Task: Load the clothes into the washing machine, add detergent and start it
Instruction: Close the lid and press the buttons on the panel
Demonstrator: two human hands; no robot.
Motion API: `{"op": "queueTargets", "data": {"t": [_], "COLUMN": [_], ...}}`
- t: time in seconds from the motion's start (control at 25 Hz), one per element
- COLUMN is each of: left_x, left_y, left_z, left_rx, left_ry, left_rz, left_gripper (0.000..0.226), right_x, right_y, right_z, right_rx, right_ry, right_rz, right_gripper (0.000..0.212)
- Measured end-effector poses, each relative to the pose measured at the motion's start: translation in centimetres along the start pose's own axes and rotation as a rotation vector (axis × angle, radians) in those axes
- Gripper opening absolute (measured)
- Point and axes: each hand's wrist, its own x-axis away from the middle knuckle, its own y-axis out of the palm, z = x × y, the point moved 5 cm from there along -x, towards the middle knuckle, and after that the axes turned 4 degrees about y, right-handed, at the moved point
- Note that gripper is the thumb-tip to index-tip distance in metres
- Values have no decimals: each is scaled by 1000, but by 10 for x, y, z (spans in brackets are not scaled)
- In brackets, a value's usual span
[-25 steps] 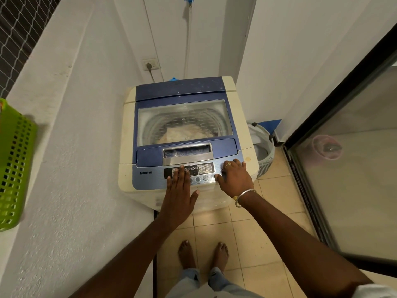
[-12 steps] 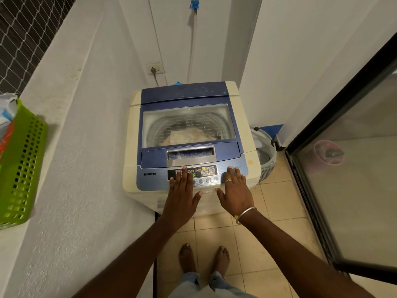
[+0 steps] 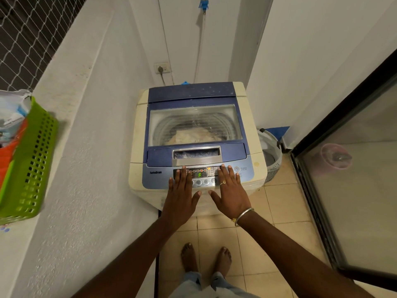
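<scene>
Washing machine [image 3: 137,147], lid closed over clothes [image 3: 193,135]: left hand [image 3: 179,196] and right hand [image 3: 231,193] laid flat, fingers straight, nothing gripped, on lit control panel [image 3: 203,172], presumably for button access.

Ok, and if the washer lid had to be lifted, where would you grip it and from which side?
Take the silver recessed handle at the front edge of the lid, from the person's side, fingers hooked into the pocket. The lid lies flat and shut with no other hold showing, and probably hinges at the back.
</scene>
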Motion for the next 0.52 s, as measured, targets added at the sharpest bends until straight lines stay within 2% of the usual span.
{"op": "queueTargets", "data": {"t": [0.16,0.52], "left_x": [11,47], "left_y": [2,28], "left_z": [-9,1], "left_rx": [-12,-2], "left_ry": [-33,9], "left_rz": [-9,-108], "left_gripper": [79,77], "right_x": [11,51], "right_y": [11,43], "right_z": [2,-2], "right_rx": [61,103], "right_ry": [-36,-96], "right_rz": [-41,-148], "right_gripper": [78,77]}}
